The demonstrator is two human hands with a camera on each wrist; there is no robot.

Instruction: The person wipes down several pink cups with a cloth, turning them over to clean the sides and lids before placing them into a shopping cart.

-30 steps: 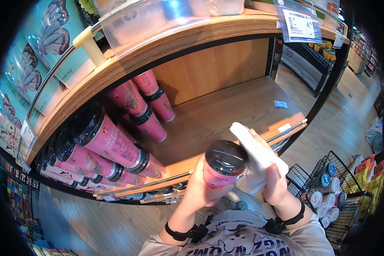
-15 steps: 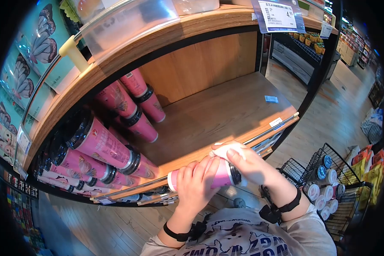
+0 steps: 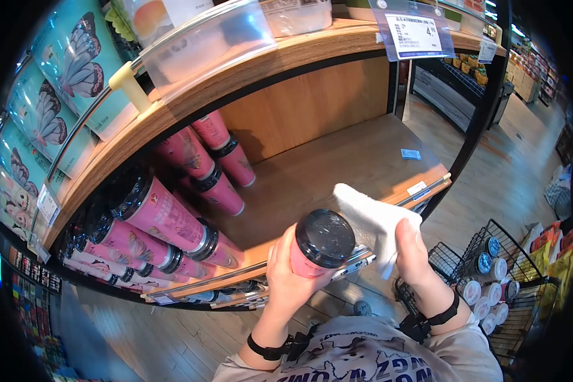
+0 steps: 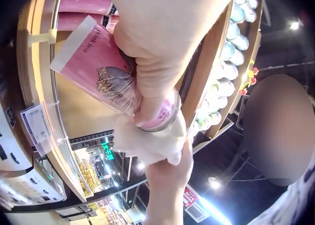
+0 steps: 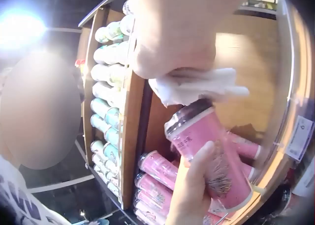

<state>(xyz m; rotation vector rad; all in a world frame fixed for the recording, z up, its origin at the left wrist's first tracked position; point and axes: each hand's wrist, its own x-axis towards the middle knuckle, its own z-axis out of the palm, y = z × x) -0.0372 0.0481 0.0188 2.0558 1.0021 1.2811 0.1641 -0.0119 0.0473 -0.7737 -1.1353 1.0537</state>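
Observation:
My left hand [image 3: 293,270] grips a pink tea cup [image 5: 211,156] with a black lid [image 3: 325,238] and a butterfly print. The lid faces up toward the head camera. Its fingers [image 4: 150,107] curl around the cup's side. To the right, my right hand [image 3: 414,254] holds a folded white cloth [image 3: 375,216], its thumb lying against the cloth. In the right wrist view the cloth [image 5: 197,85] hangs right above the lid, and in the left wrist view it overlaps the lid end of the cup.
Similar pink cups [image 3: 165,213] stand stacked in rows on the left of the wooden shelf [image 3: 318,165]. A small blue-white packet [image 3: 410,154] lies at its right. A rail runs along the shelf's front edge. Wire baskets [image 3: 509,254] with round-lidded jars stand at lower right.
The cup was tipped sideways with the cloth pressed to its lid end half a second ago. Now it is turned lid up, and the right hand with the cloth has drawn away rightward.

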